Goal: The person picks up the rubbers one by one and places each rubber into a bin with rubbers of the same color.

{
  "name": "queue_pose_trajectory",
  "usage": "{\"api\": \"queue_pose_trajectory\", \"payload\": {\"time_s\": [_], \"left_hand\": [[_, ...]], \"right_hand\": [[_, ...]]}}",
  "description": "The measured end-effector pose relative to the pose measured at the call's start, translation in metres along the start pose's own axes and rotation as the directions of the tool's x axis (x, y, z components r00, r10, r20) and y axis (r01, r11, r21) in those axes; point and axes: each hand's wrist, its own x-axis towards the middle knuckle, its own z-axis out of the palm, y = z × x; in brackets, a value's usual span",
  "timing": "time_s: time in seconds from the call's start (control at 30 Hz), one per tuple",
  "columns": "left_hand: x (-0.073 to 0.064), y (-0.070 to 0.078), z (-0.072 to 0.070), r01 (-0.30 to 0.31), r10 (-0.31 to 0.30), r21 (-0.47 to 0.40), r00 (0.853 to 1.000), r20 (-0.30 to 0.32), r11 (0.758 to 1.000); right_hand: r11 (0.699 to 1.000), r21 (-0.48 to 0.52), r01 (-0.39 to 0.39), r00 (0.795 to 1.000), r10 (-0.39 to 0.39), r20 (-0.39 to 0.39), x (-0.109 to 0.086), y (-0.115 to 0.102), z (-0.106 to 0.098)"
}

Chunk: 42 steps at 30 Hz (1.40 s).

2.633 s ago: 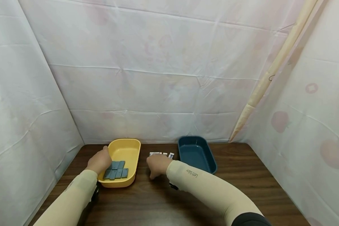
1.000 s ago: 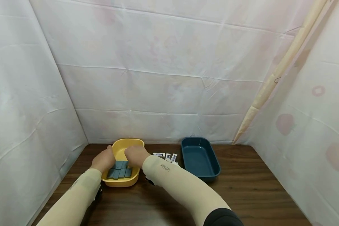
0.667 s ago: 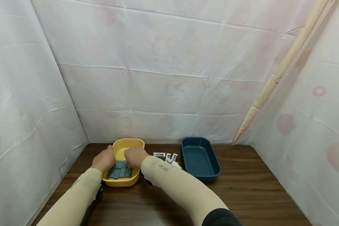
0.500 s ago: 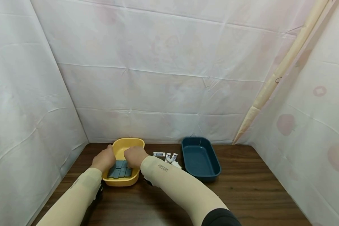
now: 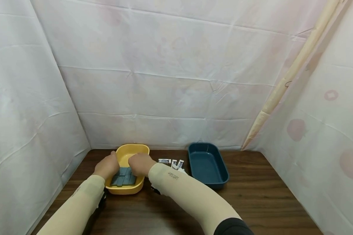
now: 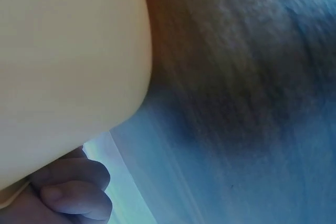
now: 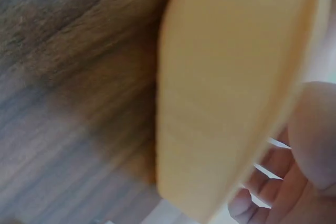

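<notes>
1. We see the yellow tray (image 5: 124, 191) on the brown table (image 5: 253, 195), toward the far left corner, its far end close to the table's far edge.
2. Inside it, in the half toward the near edge, we find grey tiles (image 5: 123, 176) lying flat, side by side in rows.
3. Our left hand (image 5: 107, 166) is at that tray's left rim. The left wrist view shows its fingers bent in beside the wall; we cannot tell whether they grip the rim or hold a tile.
4. Our right hand (image 5: 140, 164) reaches over the right rim, beside the tiles. The right wrist view shows several fingers a little apart and loosely bent beyond the wall; the wall covers part of the hand, so we cannot tell whether anything is held.
5. Between the two trays, near the far edge, we have small white-and-blue packets (image 5: 164, 161), with white pieces (image 5: 181, 170) just nearer to us, partly covered by our right sleeve (image 5: 179, 189).
6. Right of these, also by the far edge, stands the dark blue tray (image 5: 209, 168), well apart from the yellow one.
7. Behind the far edge we face a pale cloth (image 5: 164, 98), with a slanting cream pole (image 5: 291, 75) toward the far right corner.
</notes>
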Motion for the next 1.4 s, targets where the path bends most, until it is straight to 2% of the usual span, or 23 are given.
{"api": "queue_pose_trajectory", "payload": {"time_s": [0.1,0.23,0.33,0.47,0.77,0.83,0.93,1.03,1.1,1.27,1.4], "left_hand": [[-0.001,-0.002,-0.001,0.008,-0.008,0.009,1.0,0.005,1.0],[0.001,0.0,-0.002,0.013,-0.013,0.01,1.0,0.0,1.0],[0.001,-0.001,-0.003,0.021,-0.021,0.027,1.0,-0.004,0.999],[-0.003,-0.003,-0.007,0.019,-0.019,0.039,1.0,-0.006,0.999],[-0.008,-0.001,-0.019,0.03,-0.029,0.033,0.998,-0.047,0.999],[-0.01,0.0,-0.023,0.038,-0.035,0.034,0.996,-0.079,0.999],[-0.013,0.004,-0.029,0.034,-0.026,0.044,0.986,-0.165,0.998],[-0.015,0.013,-0.035,0.001,0.013,0.057,0.97,-0.243,0.998],[-0.017,0.021,-0.038,-0.034,0.048,0.055,0.962,-0.27,0.998],[-0.023,0.054,-0.039,-0.156,0.161,0.041,0.939,-0.303,0.987],[-0.031,0.087,-0.035,-0.256,0.256,0.037,0.925,-0.28,0.966]], "right_hand": [[0.994,0.107,0.007,1.0,-0.004,-0.027,-0.01,0.003,-0.01],[0.97,0.244,-0.001,0.997,0.019,-0.069,-0.033,0.018,-0.035],[0.941,0.337,-0.016,0.996,0.046,-0.08,-0.051,0.035,-0.051],[0.895,0.444,-0.045,0.991,0.095,-0.09,-0.071,0.066,-0.061],[0.845,0.513,-0.149,0.96,0.247,-0.129,-0.11,0.144,-0.07],[0.83,0.531,-0.172,0.952,0.279,-0.126,-0.118,0.159,-0.07],[0.814,0.536,-0.222,0.934,0.335,-0.122,-0.132,0.178,-0.068],[0.811,0.526,-0.255,0.919,0.372,-0.127,-0.145,0.196,-0.063],[0.809,0.52,-0.274,0.913,0.389,-0.125,-0.155,0.207,-0.061],[0.787,0.526,-0.322,0.893,0.438,-0.108,-0.179,0.232,-0.053],[0.762,0.534,-0.367,0.877,0.475,-0.074,-0.195,0.25,-0.044]]}}
